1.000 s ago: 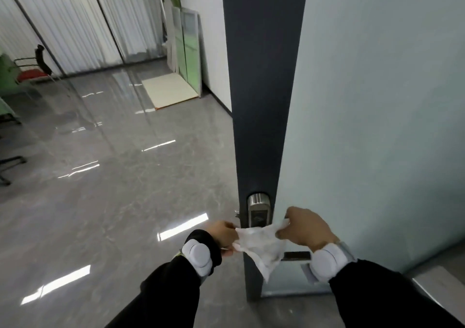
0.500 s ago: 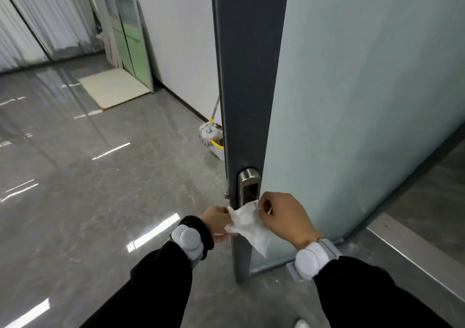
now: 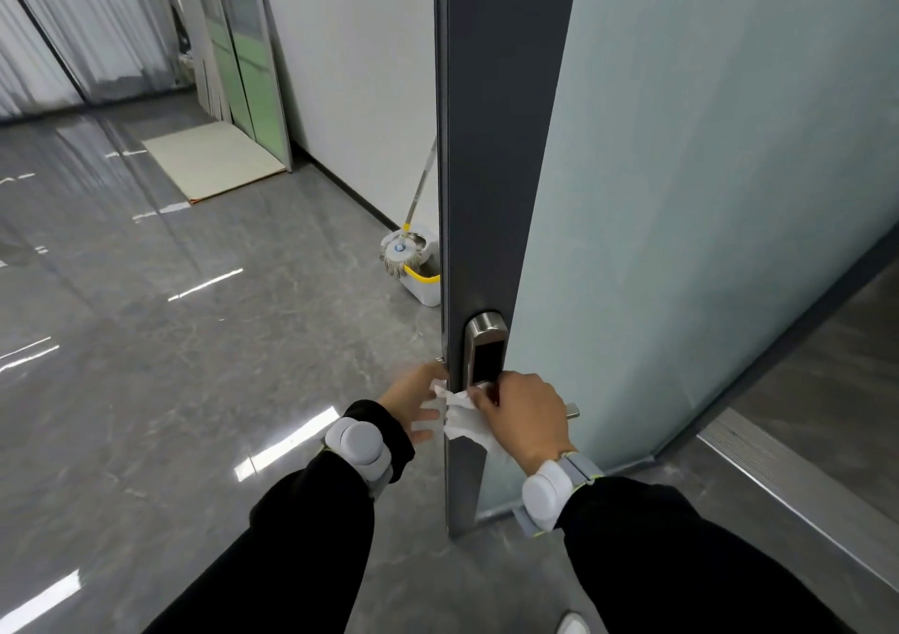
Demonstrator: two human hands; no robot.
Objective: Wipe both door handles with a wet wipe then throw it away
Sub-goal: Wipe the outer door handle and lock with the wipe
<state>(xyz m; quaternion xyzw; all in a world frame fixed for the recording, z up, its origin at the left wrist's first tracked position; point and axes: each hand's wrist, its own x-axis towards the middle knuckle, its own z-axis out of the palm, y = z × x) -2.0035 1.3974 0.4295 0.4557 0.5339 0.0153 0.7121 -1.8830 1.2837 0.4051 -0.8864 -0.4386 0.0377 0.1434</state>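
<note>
Sleeves of black cloth come in from the bottom edge, each wrist wearing a pale grey band with a round puck on it. Right hand [image 3: 523,412] is curled around the white wet wipe [image 3: 462,422], its fingers [image 3: 486,392] pinching the crumpled sheet against the near face of the door, just under the lock plate [image 3: 486,353]. A short silver end of the door handle [image 3: 573,410] sticks out past the knuckles on the right; the rest of that lever is hidden by the hand. Left hand [image 3: 418,402] sits on the other side of the door edge, blurred, fingers spread and loose, with its fingertips touching a corner of the wipe; whether it grips the sheet cannot be told. The handle on the far face is mostly hidden by the door edge.

The door [image 3: 496,147] stands open, a dark grey frame strip edging a pale frosted glass panel [image 3: 705,195]. Behind the door edge, a white mop bucket [image 3: 423,288] with a yellow rim stands on the glossy grey floor [image 3: 146,366] against the white wall, a mop [image 3: 400,251] leaning in it. Farther back, framed green panels [image 3: 248,74] lean on the wall beside a cream mat [image 3: 214,159], and vertical blinds [image 3: 97,25] hang at the far left.
</note>
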